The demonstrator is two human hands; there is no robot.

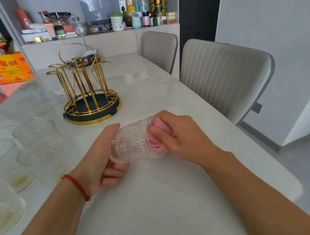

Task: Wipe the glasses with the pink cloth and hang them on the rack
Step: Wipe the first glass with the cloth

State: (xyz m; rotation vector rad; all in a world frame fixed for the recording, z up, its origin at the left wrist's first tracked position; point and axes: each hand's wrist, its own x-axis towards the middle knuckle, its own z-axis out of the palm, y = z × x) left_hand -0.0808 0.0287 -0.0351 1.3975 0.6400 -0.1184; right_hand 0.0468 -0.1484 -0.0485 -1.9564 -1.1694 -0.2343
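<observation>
My left hand [104, 158] grips the base of a clear embossed glass [132, 142], which lies on its side above the white table [159, 195]. My right hand [179, 133] holds the pink cloth [160, 132] and pushes it into the glass's mouth, so part of the cloth shows through the glass wall. The gold wire rack [86, 86] on a dark round tray stands behind, with nothing hanging on its pegs. Several more clear glasses [37, 139] stand at the table's left side.
Two grey chairs [223, 75] stand along the table's right edge. A shelf with bottles, boxes and jars [118, 20] runs along the back wall. An orange card [5, 67] and red items sit at far left.
</observation>
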